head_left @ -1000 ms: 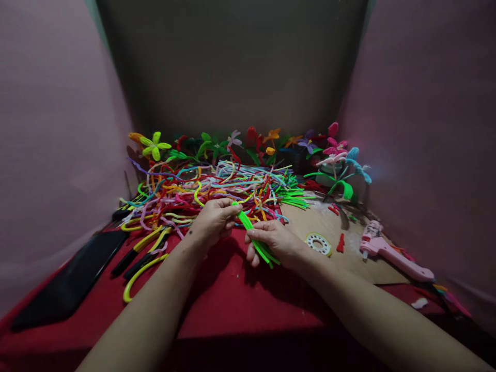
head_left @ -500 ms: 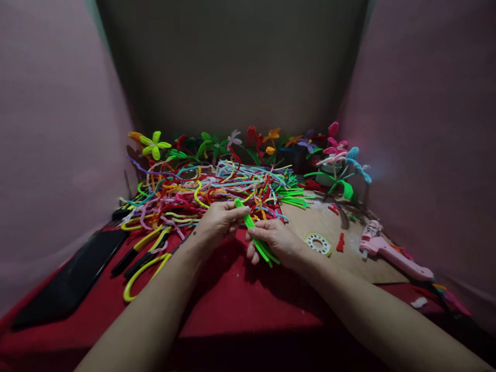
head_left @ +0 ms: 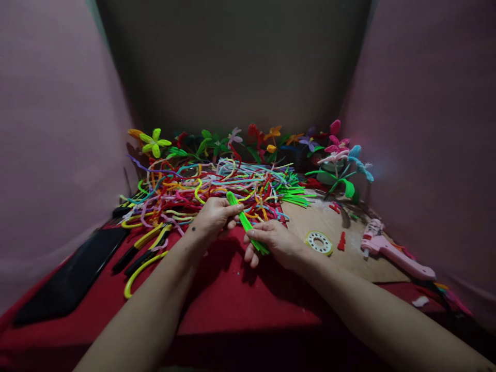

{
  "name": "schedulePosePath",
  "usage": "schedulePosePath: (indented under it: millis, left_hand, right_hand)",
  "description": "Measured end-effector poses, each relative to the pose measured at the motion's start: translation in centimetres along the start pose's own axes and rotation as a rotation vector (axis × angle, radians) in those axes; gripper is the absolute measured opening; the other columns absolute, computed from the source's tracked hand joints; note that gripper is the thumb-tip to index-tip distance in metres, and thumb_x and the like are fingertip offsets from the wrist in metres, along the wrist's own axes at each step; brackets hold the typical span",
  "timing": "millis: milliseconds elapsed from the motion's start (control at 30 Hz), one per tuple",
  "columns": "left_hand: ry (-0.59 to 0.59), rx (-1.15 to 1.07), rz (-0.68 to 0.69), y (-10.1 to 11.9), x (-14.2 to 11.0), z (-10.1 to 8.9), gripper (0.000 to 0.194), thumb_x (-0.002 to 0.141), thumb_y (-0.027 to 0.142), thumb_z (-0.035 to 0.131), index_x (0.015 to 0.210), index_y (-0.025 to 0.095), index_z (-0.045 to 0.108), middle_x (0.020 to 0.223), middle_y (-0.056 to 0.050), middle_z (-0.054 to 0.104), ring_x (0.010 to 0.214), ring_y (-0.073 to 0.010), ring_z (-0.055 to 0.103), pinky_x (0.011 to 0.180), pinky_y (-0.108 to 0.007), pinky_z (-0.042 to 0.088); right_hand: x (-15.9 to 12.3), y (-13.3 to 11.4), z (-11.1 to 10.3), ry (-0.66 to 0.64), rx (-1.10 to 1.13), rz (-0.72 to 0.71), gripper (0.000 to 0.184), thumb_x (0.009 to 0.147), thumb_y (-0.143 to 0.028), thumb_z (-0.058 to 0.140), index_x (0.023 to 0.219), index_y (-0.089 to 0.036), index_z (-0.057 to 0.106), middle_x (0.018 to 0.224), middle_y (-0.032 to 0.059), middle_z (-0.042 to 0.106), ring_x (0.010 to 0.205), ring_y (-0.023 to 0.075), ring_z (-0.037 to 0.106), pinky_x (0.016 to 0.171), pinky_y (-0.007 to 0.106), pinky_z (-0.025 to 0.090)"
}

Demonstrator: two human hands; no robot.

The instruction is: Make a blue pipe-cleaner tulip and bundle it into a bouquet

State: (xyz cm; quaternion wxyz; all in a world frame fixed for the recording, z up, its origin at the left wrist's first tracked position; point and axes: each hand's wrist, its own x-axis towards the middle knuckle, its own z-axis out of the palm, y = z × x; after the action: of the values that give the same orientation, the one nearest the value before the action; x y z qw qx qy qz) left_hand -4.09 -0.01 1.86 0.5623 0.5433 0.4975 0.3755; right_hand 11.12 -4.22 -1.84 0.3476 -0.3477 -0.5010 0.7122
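Note:
A small bundle of bright green pipe cleaners [head_left: 245, 222] runs slantwise between my two hands over the red cloth [head_left: 232, 294]. My left hand [head_left: 214, 217] is closed round its upper end. My right hand [head_left: 273, 242] pinches the lower end, thumb on top, other fingers curled underneath. Just beyond the hands lies a big tangled heap of pipe cleaners in many colours [head_left: 209, 188].
Finished pipe-cleaner flowers [head_left: 155, 143] line the back wall. A wooden board [head_left: 341, 258] at right carries a tape roll [head_left: 319, 243] and a pink glue gun [head_left: 391, 251]. Yellow-and-black pliers [head_left: 145, 247] and a black flat object [head_left: 73, 279] lie at left.
The green bundle has slid up through my right hand, so less of it sticks out below. Its upper tip sits a bit higher and further left. Both hands stay closed on it.

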Motion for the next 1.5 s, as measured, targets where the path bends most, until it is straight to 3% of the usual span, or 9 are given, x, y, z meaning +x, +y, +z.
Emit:
schedulePosePath:
  millis: [367,567,767,900,1167,1267,1400,1500]
  left_hand:
    - [0.054,-0.049,0.046,-0.4,0.7,-0.7,0.030,0.065,0.035,0.066,0.052,0.014,0.050,0.031,0.004,0.043,0.021,-0.0059,0.031,0.024,-0.017,0.019]
    - [0.015,-0.096,0.062,-0.8,1.0,-1.0,0.029,0.064,0.036,0.067,0.056,0.014,0.050,0.034,0.005,0.042,0.024,-0.0044,0.031,0.026,-0.016,0.019]
    - [0.082,-0.301,0.230,-0.2,0.9,-1.3,0.021,0.063,0.028,0.068,0.068,0.013,0.054,0.044,0.008,0.040,0.030,-0.0007,0.030,0.030,-0.013,0.018]
    - [0.200,-0.134,0.243,0.1,0.9,-1.5,0.022,0.063,0.031,0.066,0.068,0.012,0.057,0.043,0.006,0.045,0.030,-0.0020,0.033,0.030,-0.014,0.019]
    - [0.409,0.543,0.427,0.2,0.9,-2.0,0.026,0.070,0.035,0.056,0.054,0.015,0.056,0.034,0.004,0.046,0.032,-0.0065,0.038,0.034,-0.018,0.026]
    - [0.363,0.504,0.359,0.4,0.7,-2.0,0.026,0.071,0.035,0.055,0.054,0.016,0.054,0.033,0.005,0.045,0.029,-0.0064,0.036,0.033,-0.018,0.024]
    - [0.201,0.282,0.213,0.7,0.2,-1.9,0.026,0.071,0.037,0.056,0.057,0.016,0.049,0.033,0.006,0.042,0.026,-0.0049,0.030,0.029,-0.017,0.020]
    - [0.109,0.236,0.177,0.8,-0.1,-1.5,0.026,0.071,0.037,0.058,0.058,0.016,0.049,0.033,0.007,0.042,0.025,-0.0042,0.029,0.028,-0.016,0.019]
  right_hand:
    - [0.3,-0.1,-0.4,0.050,0.015,-0.047,0.022,0.073,-0.033,0.054,0.069,-0.011,0.053,0.051,0.0054,0.064,0.037,0.0127,0.056,0.040,0.020,0.042]
    - [0.3,-0.4,-1.1,0.059,-0.010,-0.033,0.023,0.072,-0.034,0.057,0.069,-0.011,0.054,0.049,0.0053,0.063,0.036,0.0124,0.056,0.038,0.019,0.041]
    - [0.2,-0.9,-1.2,0.033,-0.076,-0.009,0.019,0.075,-0.027,0.054,0.067,-0.011,0.053,0.048,0.0051,0.063,0.036,0.0120,0.056,0.040,0.019,0.042]
    - [0.1,-1.0,-1.1,0.035,-0.097,0.000,0.017,0.078,-0.025,0.052,0.068,-0.011,0.053,0.048,0.0048,0.063,0.036,0.0117,0.057,0.039,0.019,0.041]
    - [0.1,-1.3,-0.8,0.101,-0.153,-0.021,0.017,0.081,-0.018,0.045,0.066,-0.011,0.052,0.046,0.0030,0.061,0.032,0.0103,0.053,0.037,0.019,0.041]
    - [0.0,-1.2,-0.8,0.078,-0.160,-0.003,0.017,0.080,-0.017,0.046,0.066,-0.011,0.052,0.047,0.0029,0.062,0.033,0.0102,0.053,0.038,0.019,0.042]
    - [-0.3,-1.2,-0.9,-0.072,-0.105,0.048,0.013,0.078,-0.021,0.052,0.072,-0.010,0.055,0.054,0.0053,0.065,0.040,0.0120,0.058,0.044,0.021,0.046]
    - [-0.6,-1.3,-0.9,-0.159,-0.014,0.041,0.013,0.077,-0.021,0.056,0.081,-0.008,0.056,0.062,0.0075,0.067,0.047,0.0122,0.061,0.050,0.023,0.049]
